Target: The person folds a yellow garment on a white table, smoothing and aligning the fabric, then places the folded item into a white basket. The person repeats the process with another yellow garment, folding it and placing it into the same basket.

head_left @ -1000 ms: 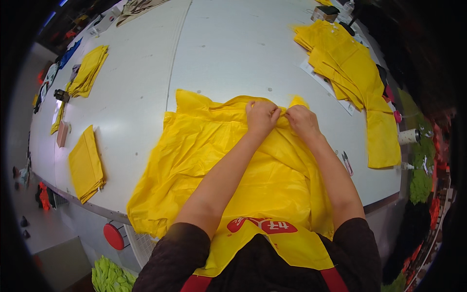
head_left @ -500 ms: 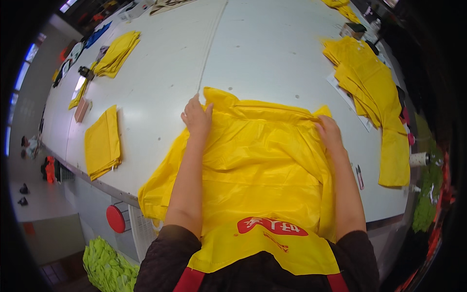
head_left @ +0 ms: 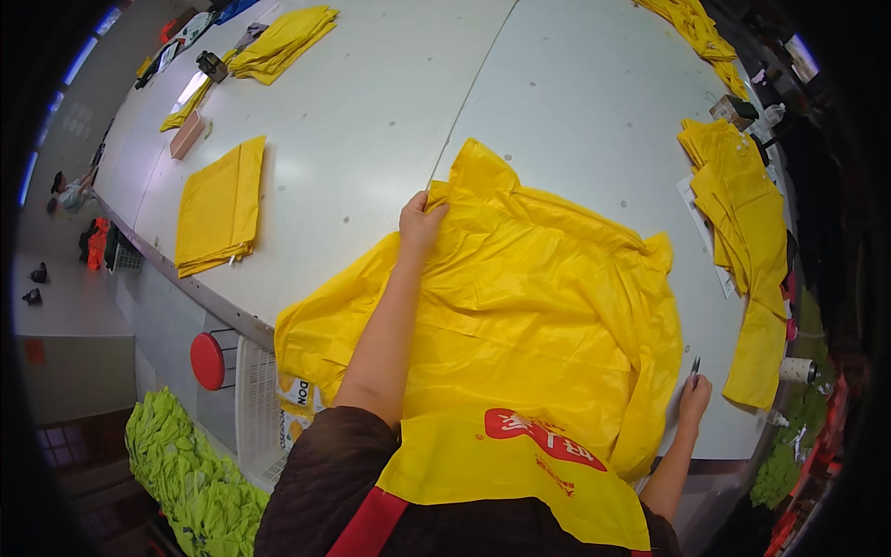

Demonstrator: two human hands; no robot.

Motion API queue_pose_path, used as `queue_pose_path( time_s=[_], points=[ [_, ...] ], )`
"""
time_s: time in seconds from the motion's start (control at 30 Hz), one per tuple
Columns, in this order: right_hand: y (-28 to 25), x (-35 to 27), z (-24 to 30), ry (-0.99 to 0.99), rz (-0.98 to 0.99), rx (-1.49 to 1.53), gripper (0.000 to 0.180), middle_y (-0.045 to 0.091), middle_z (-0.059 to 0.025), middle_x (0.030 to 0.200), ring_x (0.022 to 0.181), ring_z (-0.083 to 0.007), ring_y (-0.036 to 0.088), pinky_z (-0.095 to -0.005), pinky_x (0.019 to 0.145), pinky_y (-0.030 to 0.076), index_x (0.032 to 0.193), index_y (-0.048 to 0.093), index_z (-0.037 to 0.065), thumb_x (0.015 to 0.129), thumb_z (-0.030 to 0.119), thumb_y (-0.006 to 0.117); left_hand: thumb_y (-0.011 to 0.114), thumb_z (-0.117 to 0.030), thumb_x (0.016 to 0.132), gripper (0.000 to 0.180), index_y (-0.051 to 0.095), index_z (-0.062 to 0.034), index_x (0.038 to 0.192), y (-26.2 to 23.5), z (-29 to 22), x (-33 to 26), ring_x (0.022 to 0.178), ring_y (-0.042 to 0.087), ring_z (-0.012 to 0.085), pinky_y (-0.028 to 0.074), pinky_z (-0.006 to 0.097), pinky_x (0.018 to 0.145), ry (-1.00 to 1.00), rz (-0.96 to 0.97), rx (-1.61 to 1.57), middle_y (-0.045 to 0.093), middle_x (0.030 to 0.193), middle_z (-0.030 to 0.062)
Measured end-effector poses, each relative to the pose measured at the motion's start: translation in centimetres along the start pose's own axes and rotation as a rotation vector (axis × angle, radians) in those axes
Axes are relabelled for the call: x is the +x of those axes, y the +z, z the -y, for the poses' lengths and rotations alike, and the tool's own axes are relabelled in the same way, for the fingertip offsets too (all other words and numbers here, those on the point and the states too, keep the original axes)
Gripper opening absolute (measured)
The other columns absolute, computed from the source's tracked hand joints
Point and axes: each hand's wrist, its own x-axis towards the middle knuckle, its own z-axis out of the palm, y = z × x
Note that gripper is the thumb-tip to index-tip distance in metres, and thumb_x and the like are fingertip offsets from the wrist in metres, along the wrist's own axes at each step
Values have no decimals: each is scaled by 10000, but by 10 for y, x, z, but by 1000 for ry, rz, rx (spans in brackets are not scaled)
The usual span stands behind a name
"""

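Note:
A crumpled yellow garment (head_left: 529, 306), thin and slightly shiny, is spread on the worktable in front of me. My left hand (head_left: 421, 226) pinches its far left edge between thumb and fingers, next to a raised corner. Right of the garment, my right hand (head_left: 693, 402) is closed around a small pair of thread snips (head_left: 696, 364). Only their dark tips show beyond my fingers; the handles are hidden. The lower part of the garment lies against the yellow apron (head_left: 520, 464) I wear.
Folded yellow pieces (head_left: 221, 206) lie to the left, near a pink box (head_left: 187, 134). A long yellow stack (head_left: 742, 204) runs along the right side, with a thread cone (head_left: 796, 370) beside it. Below the table's left edge stand a red stool (head_left: 208, 361) and a white basket (head_left: 255, 418).
My right hand has let go of the garment's far right corner, moved down and right, and taken hold of the thread snips. My left hand stays at the far left edge, fingers pinched.

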Motion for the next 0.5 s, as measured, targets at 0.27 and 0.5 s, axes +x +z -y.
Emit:
queue_pose_path(
  time_s=[0.27,0.5],
  points=[
    [-29,23,67,731,62,1741,159,588,-23,829,604,-114,509,-231,476,386,957,566,70,893,215,558,595,-63,748,171,646,-78,911,13,3,-23,676,601,276,460,336,603,260,-188,253,638,759,107],
    [-49,54,276,57,586,1200,344,416,41,695,517,-33,325,-174,434,262,1197,481,76,888,226,500,572,-11,698,224,655,-100,886,11,0,-25,729,594,267,458,357,645,405,-199,373,645,795,81]
  ],
)
